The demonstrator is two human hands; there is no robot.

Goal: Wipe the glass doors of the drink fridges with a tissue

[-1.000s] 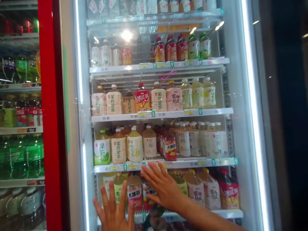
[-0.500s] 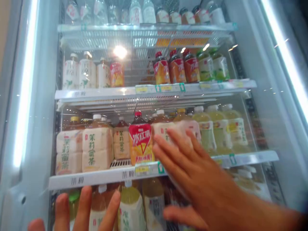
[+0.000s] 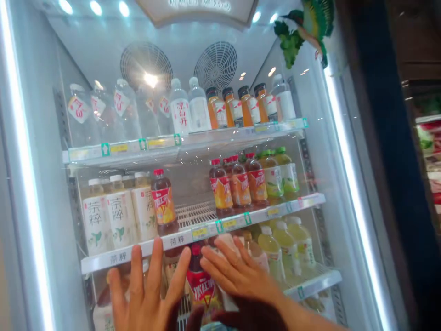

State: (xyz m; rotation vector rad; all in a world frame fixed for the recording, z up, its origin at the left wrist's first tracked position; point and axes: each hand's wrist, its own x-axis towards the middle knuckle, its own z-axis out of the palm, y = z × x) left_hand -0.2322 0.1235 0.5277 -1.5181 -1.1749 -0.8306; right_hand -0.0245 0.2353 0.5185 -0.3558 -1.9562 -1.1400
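My left hand (image 3: pixel 148 292) is raised at the lower middle with its fingers spread, and nothing is held in it. Its fingertips overlap the lower edge of the middle shelf (image 3: pixel 138 250) in view. To its right, my right hand (image 3: pixel 243 276) is stretched out flat with the fingers pointing up and left, also holding nothing. Between the two hands stands a large red-labelled iced tea bottle (image 3: pixel 201 287) with a red cap. My right hand partly hides pale-labelled bottles behind it. Whether either hand touches the surface in front cannot be made out.
Above stand clear water bottles (image 3: pixel 181 110), orange drink bottles (image 3: pixel 246 108), white-labelled tea bottles (image 3: pixel 119 211), a small iced tea bottle (image 3: pixel 163 202) and green-capped bottles (image 3: pixel 287 172). Light reflections suggest glass in front. A bird decoration (image 3: pixel 312 27) is at the upper right.
The view has tilted upward, showing the top shelf and the fans. My left hand has come further into view, and my two hands appear closer together. Both stay open.
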